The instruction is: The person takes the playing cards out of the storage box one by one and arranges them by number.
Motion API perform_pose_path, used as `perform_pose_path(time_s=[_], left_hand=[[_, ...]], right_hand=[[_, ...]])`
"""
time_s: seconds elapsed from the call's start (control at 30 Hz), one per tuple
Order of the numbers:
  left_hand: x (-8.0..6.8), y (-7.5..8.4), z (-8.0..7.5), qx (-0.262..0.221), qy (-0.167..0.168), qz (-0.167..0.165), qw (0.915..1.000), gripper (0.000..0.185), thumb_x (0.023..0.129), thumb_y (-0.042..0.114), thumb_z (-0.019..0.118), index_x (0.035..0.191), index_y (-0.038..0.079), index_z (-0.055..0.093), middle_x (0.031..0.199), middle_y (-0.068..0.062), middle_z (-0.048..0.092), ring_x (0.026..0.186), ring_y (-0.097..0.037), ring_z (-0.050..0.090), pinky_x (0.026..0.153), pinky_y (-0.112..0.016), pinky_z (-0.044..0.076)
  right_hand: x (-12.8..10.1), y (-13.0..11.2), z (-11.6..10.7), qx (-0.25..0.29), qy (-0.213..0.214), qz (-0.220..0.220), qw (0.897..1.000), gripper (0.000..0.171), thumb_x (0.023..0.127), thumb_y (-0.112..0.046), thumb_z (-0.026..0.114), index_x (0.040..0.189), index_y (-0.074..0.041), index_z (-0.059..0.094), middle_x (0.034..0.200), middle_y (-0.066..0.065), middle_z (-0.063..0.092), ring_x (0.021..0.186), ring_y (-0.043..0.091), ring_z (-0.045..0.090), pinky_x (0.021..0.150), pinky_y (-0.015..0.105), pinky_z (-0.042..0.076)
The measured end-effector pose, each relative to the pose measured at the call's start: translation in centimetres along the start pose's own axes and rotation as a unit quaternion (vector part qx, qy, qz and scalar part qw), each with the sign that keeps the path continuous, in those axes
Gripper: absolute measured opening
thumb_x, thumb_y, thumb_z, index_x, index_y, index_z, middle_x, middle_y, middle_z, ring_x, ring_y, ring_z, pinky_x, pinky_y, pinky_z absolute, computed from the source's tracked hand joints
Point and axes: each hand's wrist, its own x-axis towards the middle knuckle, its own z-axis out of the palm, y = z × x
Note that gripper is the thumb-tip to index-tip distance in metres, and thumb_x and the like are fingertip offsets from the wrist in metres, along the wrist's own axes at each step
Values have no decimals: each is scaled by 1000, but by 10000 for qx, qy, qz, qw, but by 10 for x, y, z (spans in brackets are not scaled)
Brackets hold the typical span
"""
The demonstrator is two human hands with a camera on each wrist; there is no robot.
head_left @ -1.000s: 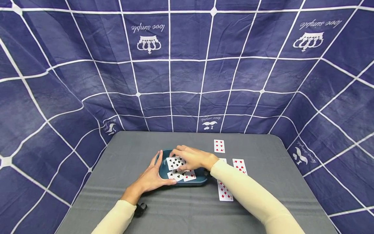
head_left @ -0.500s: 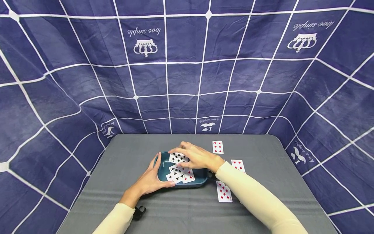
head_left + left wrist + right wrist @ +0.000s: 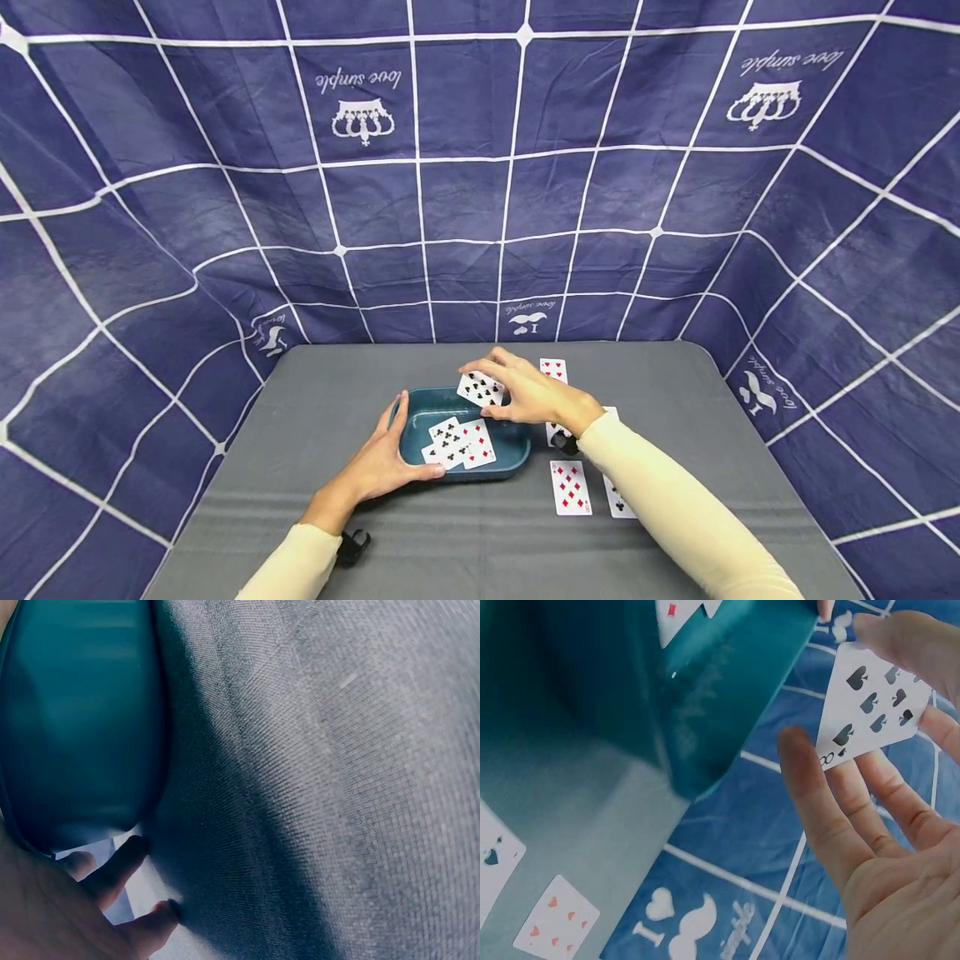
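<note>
**Operator's body: clothing and worn gear**

I log two bare hands, left hand [image 3: 390, 462] and right hand [image 3: 528, 392], no gloves, rings or watch visible from the head view. Both forearms are covered by close-fitting cream sleeves [image 3: 675, 508] that end at the wrists, plain, with no print or seams I can make out. A small black device [image 3: 352, 546] sits under the left wrist; a similar dark piece [image 3: 564, 440] shows under the right wrist.
</note>
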Motion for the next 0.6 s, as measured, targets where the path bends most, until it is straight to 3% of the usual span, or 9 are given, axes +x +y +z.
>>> perform_pose_path(time_s=[0.23, 0.47, 0.6], left_hand=[[2, 1, -3, 40, 77, 3, 10000, 158, 80, 76, 99, 190, 20, 0, 198, -17, 6, 167, -54, 48, 125, -73, 50], [1, -1, -1, 115, 93, -47, 9999, 159, 80, 76, 99, 190, 20, -1, 198, -16, 6, 167, -53, 49, 123, -73, 51], [-1, 0, 0, 110, 61, -40, 9999, 159, 79, 78, 98, 190, 19, 0, 198, -17, 6, 167, -53, 49, 123, -72, 52]], right_hand=[[-19, 17, -12, 113, 40, 463, 9989, 91, 93, -14, 100, 171, -29, 56, 143, 6, 63, 90, 26, 82, 90, 39, 69], [-43, 34, -24, 493, 380, 552, 9965, 101, 83, 0, 104, 169, -20, 56, 145, 12, 61, 119, 25, 68, 88, 35, 72], [-60, 43, -29, 653, 598, 754, 9932, 101, 82, 1, 105, 168, -16, 56, 146, 15, 60, 117, 27, 67, 85, 35, 72]])
